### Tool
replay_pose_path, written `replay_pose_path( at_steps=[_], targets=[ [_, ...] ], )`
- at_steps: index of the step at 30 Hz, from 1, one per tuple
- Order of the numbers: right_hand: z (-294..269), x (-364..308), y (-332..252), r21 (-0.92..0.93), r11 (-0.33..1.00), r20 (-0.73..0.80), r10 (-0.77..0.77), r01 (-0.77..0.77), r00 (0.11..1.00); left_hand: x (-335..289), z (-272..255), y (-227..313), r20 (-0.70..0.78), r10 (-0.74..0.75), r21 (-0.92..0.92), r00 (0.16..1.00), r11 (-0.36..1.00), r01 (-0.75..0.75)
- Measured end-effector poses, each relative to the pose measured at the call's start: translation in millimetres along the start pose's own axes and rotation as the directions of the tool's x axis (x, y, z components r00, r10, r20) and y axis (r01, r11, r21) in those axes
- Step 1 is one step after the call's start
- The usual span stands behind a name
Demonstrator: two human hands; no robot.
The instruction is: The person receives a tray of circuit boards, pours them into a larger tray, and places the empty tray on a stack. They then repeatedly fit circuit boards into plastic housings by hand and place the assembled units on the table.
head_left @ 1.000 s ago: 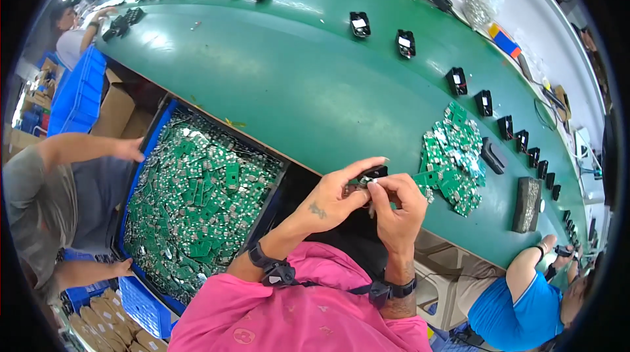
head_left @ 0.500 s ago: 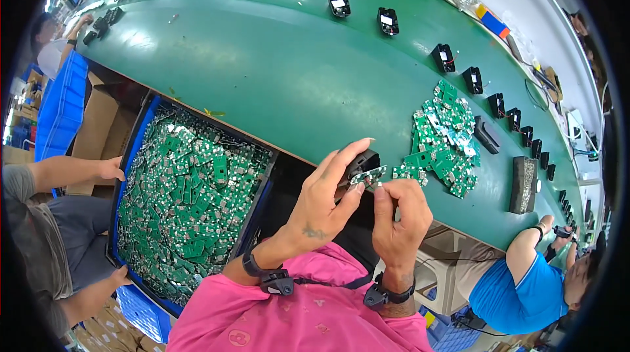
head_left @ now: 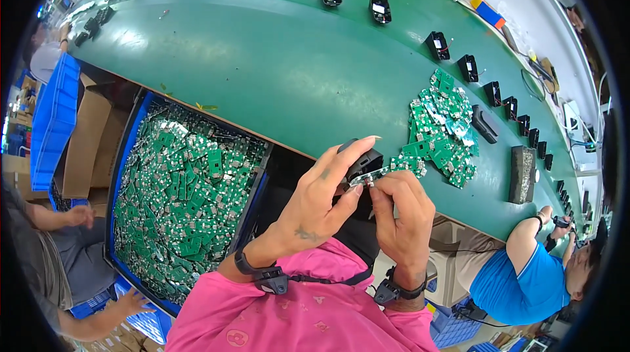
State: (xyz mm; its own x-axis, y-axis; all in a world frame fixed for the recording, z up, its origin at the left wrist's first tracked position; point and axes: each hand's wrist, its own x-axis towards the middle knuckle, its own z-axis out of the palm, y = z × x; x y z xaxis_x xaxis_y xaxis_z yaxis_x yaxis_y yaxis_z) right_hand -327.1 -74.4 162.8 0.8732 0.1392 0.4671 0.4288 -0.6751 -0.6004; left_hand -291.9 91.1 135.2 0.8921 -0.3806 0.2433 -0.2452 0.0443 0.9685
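Note:
My left hand [head_left: 320, 202] is wrapped round a black plastic housing [head_left: 369, 164], holding it tilted above the table's near edge. A small green circuit board [head_left: 365, 178] lies at the housing's lower side, by my left thumb. My right hand [head_left: 405, 215] is closed in a pinch at the board's edge. Whatever sits between those fingertips is too small and hidden to name. Just beyond my hands, a loose pile of green circuit boards [head_left: 441, 130] is spread on the green table [head_left: 282, 76].
On my left stands a blue-rimmed crate [head_left: 122, 155] full of circuit boards, with a co-worker's hands [head_left: 134, 303] near it. Black housings [head_left: 467, 68] line the table's far side. A black bar [head_left: 484, 124] and a grey block [head_left: 522, 175] lie right of the pile. Another person in blue [head_left: 525, 286] sits right.
The co-worker's hands on the left have let go of the crate. My right fingertips have moved slightly left, closer against the board. The view has shifted a little.

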Motion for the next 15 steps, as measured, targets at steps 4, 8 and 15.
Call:
replay_pose_path(
  at_steps=[4,8,15],
  targets=[
    [-2.1,-0.8,-0.9,0.004,0.999,0.028,0.042,-0.042,0.999,-0.4,-2.2,0.7,0.029,0.002,0.014,1.000,1.000,-0.002],
    [-3.5,-1.2,1.1,-0.009,0.999,0.066,0.039,-0.038,0.997,-1.5,-2.2,0.3,0.044,0.004,0.077,0.999,0.997,-0.008],
    [-6.5,0.8,5.5,-0.088,0.995,0.142,-0.024,0.037,0.990,-1.0,1.4,0.7,0.041,-0.014,0.141,0.999,0.990,0.009]
  ],
)
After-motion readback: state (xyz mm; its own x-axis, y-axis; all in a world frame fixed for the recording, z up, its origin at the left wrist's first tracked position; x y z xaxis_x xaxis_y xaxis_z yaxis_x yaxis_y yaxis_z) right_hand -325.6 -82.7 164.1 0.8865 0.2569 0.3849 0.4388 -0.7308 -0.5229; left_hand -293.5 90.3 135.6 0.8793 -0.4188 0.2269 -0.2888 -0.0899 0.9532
